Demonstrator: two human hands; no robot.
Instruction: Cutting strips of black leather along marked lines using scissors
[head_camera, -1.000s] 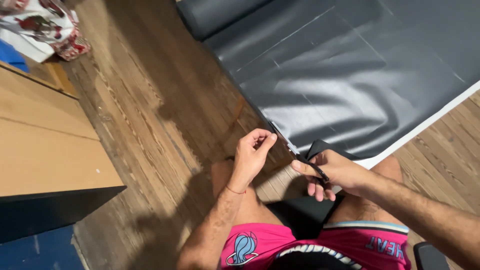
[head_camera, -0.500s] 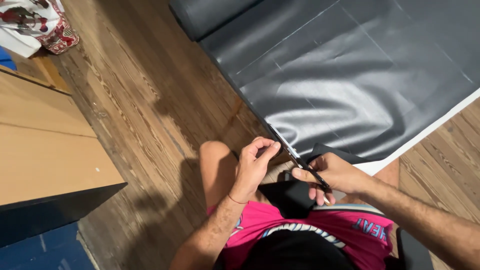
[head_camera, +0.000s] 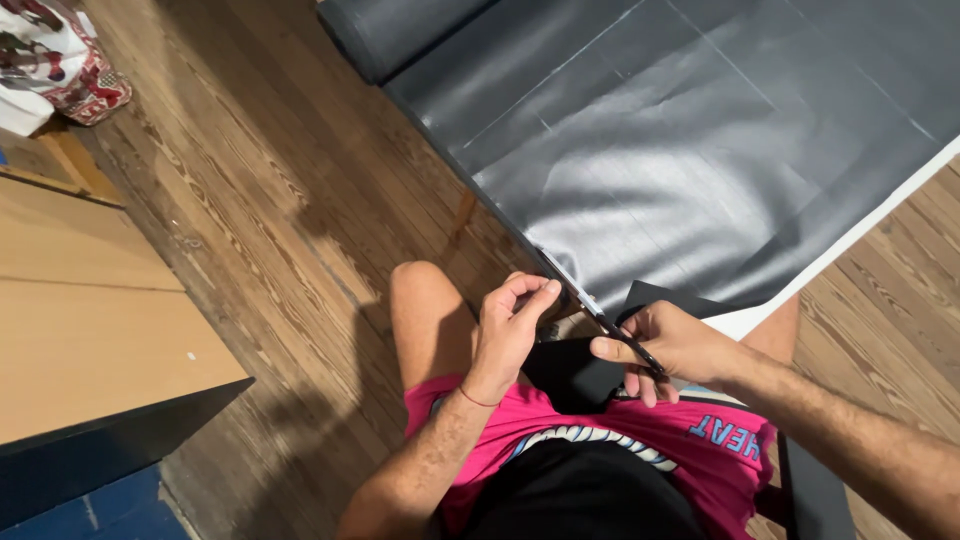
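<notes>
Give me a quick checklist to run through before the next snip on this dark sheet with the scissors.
1. Right hand grips the scissors: ok.
2. Left hand pinches the edge of the dark sheet: ok.
3. Left fingertips apart from the blades: cannot tell, they are close.
4. Blades lined up with the sheet edge: ok.
5. Sheet lying flat on the wooden floor: not ok, it shows wrinkles.

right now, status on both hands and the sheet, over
Right hand shut on black scissors. Left hand pinching edge of dark grey vinyl sheet. Blades at sheet edge, nothing blocking.
</notes>
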